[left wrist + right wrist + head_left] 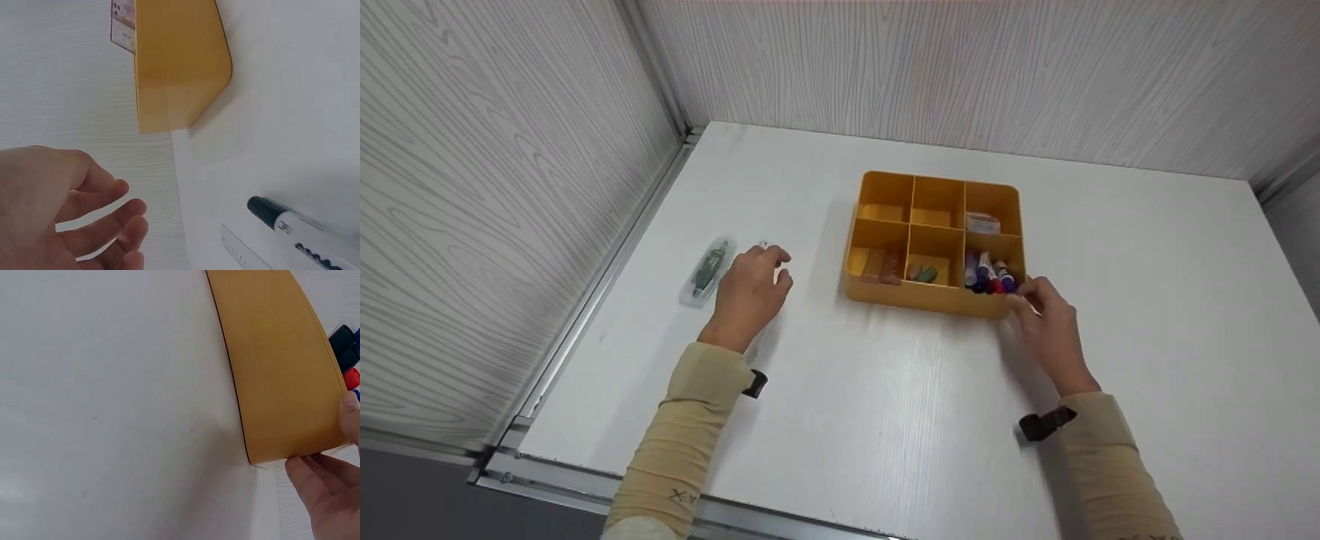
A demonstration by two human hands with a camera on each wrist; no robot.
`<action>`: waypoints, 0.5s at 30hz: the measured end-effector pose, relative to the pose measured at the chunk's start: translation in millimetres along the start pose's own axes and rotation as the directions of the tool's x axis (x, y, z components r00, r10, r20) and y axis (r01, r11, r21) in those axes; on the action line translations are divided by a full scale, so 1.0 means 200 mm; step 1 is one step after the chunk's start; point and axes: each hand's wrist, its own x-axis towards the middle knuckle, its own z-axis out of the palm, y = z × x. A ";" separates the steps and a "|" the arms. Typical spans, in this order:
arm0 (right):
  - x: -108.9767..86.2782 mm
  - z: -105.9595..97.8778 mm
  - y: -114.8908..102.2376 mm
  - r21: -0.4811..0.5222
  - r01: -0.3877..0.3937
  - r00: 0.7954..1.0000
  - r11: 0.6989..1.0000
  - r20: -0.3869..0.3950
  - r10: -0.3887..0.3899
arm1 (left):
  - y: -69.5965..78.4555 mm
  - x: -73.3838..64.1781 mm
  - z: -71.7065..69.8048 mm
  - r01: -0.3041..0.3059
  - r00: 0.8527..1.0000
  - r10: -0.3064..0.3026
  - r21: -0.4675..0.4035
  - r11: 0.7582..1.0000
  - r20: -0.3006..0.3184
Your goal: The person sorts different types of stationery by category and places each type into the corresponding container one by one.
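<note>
A yellow compartment box [930, 300] sits on the white table. My right hand [1046, 322] grips its front right corner, thumb at the rim and fingers against the side in the right wrist view. Capped markers [990, 274] fill the compartment beside that thumb. My left hand [750, 292] hovers left of the box, fingers loosely bent and holding nothing. Below it in the left wrist view lie a white marker [298, 230] with a black cap and a clear ruler-like strip [242, 247]; the hand mostly hides them in the head view.
Left of the left hand lies a clear case [709, 271] with a dark green item inside. The box also holds a small white pack [982, 223], green and brownish pieces [926, 274] and a reddish-brown card [881, 268]. Wood-grain panels [945, 75] border the table.
</note>
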 end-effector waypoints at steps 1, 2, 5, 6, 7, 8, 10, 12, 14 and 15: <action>0.00 0.00 0.00 -0.002 -0.006 1.000 1.000 0.001 0.006 | -0.02 -0.02 0.00 0.011 1.000 -0.011 -0.002 1.000 0.012; 0.00 0.00 0.00 -0.003 -0.009 1.000 1.000 0.003 0.009 | -0.04 -0.04 -0.01 0.024 0.999 -0.024 -0.005 1.000 0.027; 0.00 -0.01 -0.01 -0.002 -0.013 1.000 1.000 0.008 0.013 | -0.08 -0.10 -0.02 0.064 0.996 -0.063 -0.001 0.998 0.070; 0.00 -0.01 -0.01 0.000 -0.013 1.000 1.000 0.009 0.013 | -0.10 -0.12 -0.03 0.079 0.993 -0.079 0.006 0.997 0.088; 0.00 -0.01 -0.01 0.002 -0.010 1.000 1.000 0.009 0.010 | -0.11 -0.14 -0.03 0.094 0.990 -0.095 0.011 0.995 0.105; 0.00 -0.01 -0.01 0.006 -0.008 1.000 1.000 0.007 0.008 | -0.12 -0.16 -0.04 0.109 0.986 -0.111 0.024 0.994 0.126; 0.00 -0.01 -0.01 0.012 -0.003 1.000 1.000 0.002 0.003 | -0.13 -0.19 -0.04 0.130 0.975 -0.140 0.069 0.989 0.170; 0.00 -0.01 -0.01 0.013 0.002 1.000 1.000 -0.001 -0.002 | -0.14 -0.23 -0.04 0.143 0.960 -0.167 0.122 0.982 0.224; 0.00 0.00 -0.01 0.014 0.003 1.000 1.000 0.001 -0.003 | -0.15 -0.26 -0.03 0.141 0.944 -0.187 0.180 0.973 0.272; 0.00 0.00 -0.01 0.014 0.004 1.000 1.000 0.002 -0.004 | -0.15 -0.27 -0.03 0.140 0.937 -0.197 0.206 0.968 0.290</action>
